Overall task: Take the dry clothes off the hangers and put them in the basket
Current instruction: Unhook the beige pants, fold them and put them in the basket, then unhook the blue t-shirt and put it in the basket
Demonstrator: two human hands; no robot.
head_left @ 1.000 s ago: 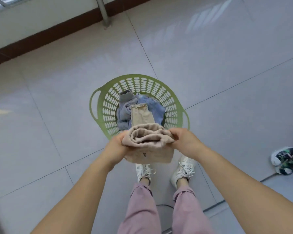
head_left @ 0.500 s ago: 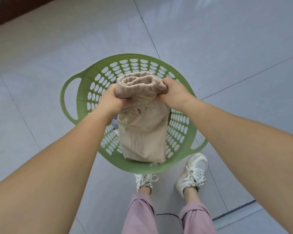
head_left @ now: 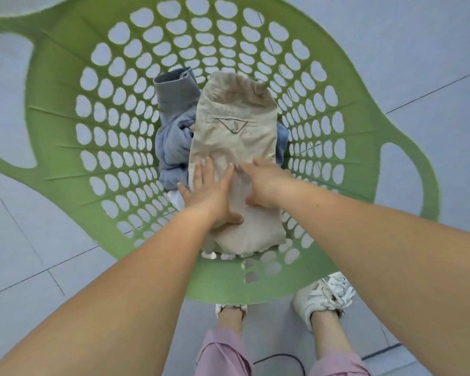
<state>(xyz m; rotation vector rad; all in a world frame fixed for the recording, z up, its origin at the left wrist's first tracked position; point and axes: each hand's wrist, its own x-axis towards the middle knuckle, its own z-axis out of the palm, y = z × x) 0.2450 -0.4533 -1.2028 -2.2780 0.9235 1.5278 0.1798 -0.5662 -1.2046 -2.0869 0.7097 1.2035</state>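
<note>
A person bends over a green perforated laundry basket on a grey tiled floor, both bare hands laid on a pair of folded beige trousers that lies in the middle of the basket. The left hand rests flat on the lower left of the fabric, fingers straight and slightly spread, thumb out toward the centre; its grip is released, pressing rather than grasping. The right hand lies just beside it at centre frame, fingers extended across the cloth toward the left hand, thumb tucked low against the fabric; it too presses with a relaxed grip, and nothing is pinched that can be made out.

The trousers run from the near wall of the basket up toward its far side, gathered waistband at the top, one buttoned triangular pocket flap showing. Beneath them, to the left, sits one grey-blue garment with a ribbed cuff standing up, and a scrap of white cloth peeks out by the left hand. The basket has two loop handles, one at upper left and one at right. Two white sneakers and two pink trouser legs fill the bottom of the frame, with one black cable curling between them.
</note>
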